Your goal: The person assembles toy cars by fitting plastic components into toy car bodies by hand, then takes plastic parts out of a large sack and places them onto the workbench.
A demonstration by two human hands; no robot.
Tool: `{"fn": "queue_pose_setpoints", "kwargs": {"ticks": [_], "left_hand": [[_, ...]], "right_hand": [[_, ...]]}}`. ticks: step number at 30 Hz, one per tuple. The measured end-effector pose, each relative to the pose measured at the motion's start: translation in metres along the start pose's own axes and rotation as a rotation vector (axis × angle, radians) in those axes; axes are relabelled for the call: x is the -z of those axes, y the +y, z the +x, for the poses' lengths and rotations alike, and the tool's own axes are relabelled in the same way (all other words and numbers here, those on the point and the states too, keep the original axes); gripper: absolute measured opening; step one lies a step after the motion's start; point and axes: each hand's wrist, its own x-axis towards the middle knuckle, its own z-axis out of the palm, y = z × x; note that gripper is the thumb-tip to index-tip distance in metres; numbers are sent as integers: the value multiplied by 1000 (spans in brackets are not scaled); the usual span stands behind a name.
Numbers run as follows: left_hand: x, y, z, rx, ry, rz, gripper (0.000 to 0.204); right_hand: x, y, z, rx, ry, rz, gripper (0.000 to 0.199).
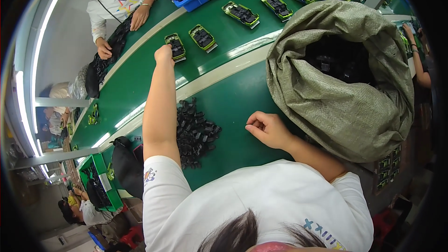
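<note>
My left hand (164, 55) reaches far across onto the green belt. Its fingers close on the near left edge of a green toy car body (176, 46) with a black inside; the fingertips are partly hidden behind the hand. Just right of it lies a second toy car body (202, 38) of the same kind. My right hand (269, 130) is above the green worktop, fingers curled in toward the thumb; whatever it may hold is hidden. Between my arms a pile of small black plastic parts (198, 133) lies on the worktop, beside my left forearm.
A large olive woven sack (298, 84) of black parts stands at the right. More car bodies (240, 14) lie along the belt. Beyond it is a blue crate (196, 2); a co-worker (122, 0) handles black pieces there. A green crate (112, 182) stands at the left.
</note>
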Motion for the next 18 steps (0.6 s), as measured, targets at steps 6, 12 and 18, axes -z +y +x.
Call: {"fn": "queue_pose_setpoints", "kwargs": {"ticks": [6, 12, 18], "left_hand": [[42, 4, 34, 54, -105, 139, 21], [64, 19, -6, 13, 67, 324, 39], [65, 62, -169, -403, -248, 372, 41]], "right_hand": [[0, 2, 5, 95, -25, -51, 14], [32, -58, -33, 46, -262, -42, 17], [166, -194, -92, 179, -9, -644, 12]]}}
